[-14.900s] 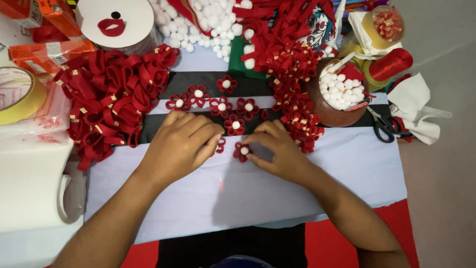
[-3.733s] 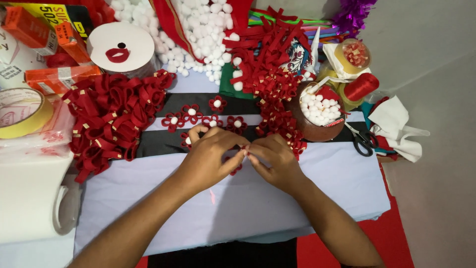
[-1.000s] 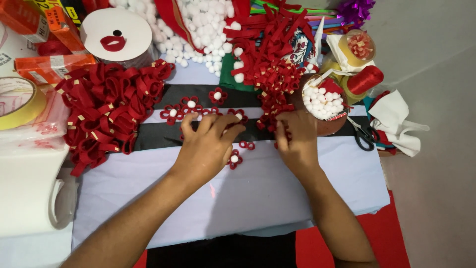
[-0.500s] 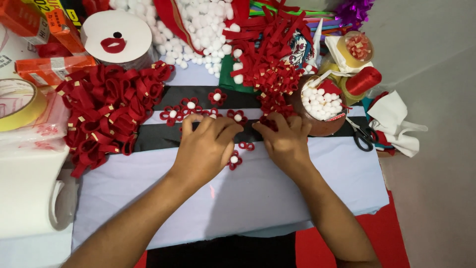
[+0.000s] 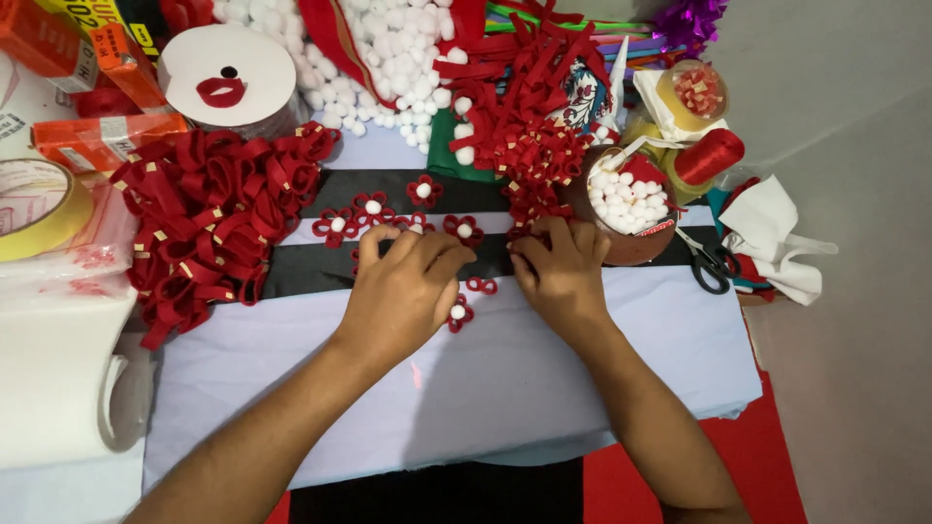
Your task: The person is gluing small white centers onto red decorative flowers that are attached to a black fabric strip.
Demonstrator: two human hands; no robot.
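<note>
Both hands settle on the black stripe, among small red loop flowers.

Nearest, a finished red flower with a white pompom [image 5: 458, 313] and a loose pair of red loops [image 5: 482, 285] lie on the pale cloth [image 5: 485, 388] between the hands. The left hand [image 5: 403, 286] rests palm-down, fingers curled; its grip cannot be told. The right hand [image 5: 561, 267] has drawn back a little from the red loop pile [image 5: 534, 146] since a second ago, fingertips pressed together on something hidden. Beyond: more flowers [image 5: 369, 209], a bowl of pompoms [image 5: 631, 209].
</note>
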